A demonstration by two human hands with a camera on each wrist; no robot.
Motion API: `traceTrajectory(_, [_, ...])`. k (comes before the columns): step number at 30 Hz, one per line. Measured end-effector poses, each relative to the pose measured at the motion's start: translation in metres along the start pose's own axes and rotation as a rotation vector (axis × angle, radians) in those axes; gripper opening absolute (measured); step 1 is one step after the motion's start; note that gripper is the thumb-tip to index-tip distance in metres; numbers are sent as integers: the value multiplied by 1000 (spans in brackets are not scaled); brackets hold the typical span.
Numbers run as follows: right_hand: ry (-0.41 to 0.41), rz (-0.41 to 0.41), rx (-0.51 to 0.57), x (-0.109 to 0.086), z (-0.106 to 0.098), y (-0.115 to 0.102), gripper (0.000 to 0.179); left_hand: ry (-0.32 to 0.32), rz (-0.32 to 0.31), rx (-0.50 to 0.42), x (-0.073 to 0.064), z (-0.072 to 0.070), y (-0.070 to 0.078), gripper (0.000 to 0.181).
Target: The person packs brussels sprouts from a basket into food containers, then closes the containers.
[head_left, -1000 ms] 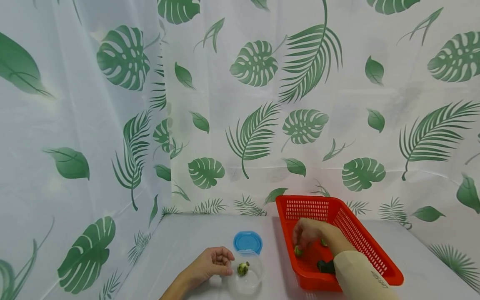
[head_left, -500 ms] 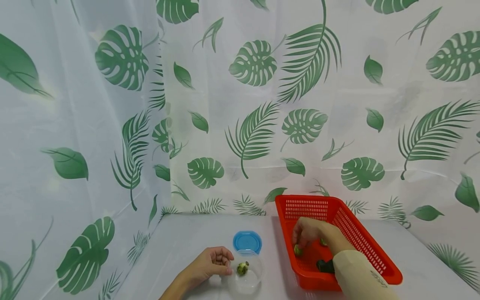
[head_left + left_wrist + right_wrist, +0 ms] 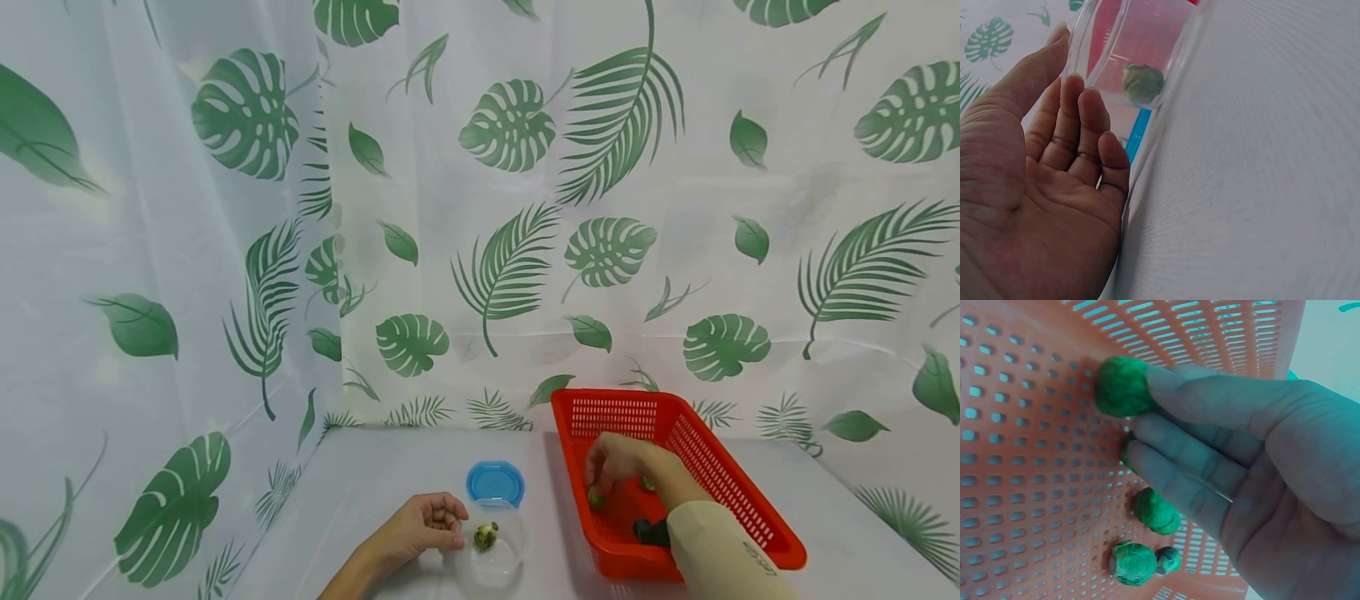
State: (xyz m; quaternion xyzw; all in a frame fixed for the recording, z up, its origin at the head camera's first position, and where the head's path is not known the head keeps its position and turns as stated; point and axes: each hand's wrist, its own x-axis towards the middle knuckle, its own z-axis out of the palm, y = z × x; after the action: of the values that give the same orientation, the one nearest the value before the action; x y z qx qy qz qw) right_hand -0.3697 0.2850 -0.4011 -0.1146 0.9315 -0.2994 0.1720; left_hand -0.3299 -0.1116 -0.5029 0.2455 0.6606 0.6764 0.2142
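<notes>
My right hand (image 3: pixel 611 467) reaches into the red basket (image 3: pixel 615 565), where thumb and fingers pinch a green Brussels sprout (image 3: pixel 1121 386). Below those fingers in the right wrist view lie more sprouts (image 3: pixel 1157 511), one of them partly hidden by the fingertips. My left hand (image 3: pixel 423 525) rests beside a clear plastic tub (image 3: pixel 510 575), its relaxed fingertips right at the tub's near-left rim. Inside the tub sits one yellowish-green Brussels sprout (image 3: pixel 486 536). In the left wrist view the tub (image 3: pixel 1147 37) appears tilted, and the palm faces the camera.
A blue lid (image 3: pixel 496 483) lies on the white tabletop (image 3: pixel 390 467) just behind the tub. The basket's perforated walls rise around my right hand. A dark object (image 3: pixel 651 533) shows by the right sleeve. A leaf-print curtain (image 3: pixel 510 275) hangs at the back and left.
</notes>
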Motion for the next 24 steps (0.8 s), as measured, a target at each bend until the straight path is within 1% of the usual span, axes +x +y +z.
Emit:
traceTrajectory(7, [108, 11, -48, 3, -4, 0, 14, -2, 6, 11, 0, 0, 0, 29])
traceTrajectory(10, [167, 20, -51, 4, -4, -1, 13, 4, -2, 9, 1, 0, 0, 28])
traceTrajectory(13, [234, 19, -32, 4, -3, -1, 13, 6, -1, 8, 1, -1, -1, 26])
traceTrajectory(18, [333, -16, -1, 6, -6, -2, 16, 0, 1, 4, 2, -1, -1, 28])
traceTrajectory(24, [414, -77, 13, 12, -10, -1, 12, 0, 0, 6, 2, -2, -2, 30])
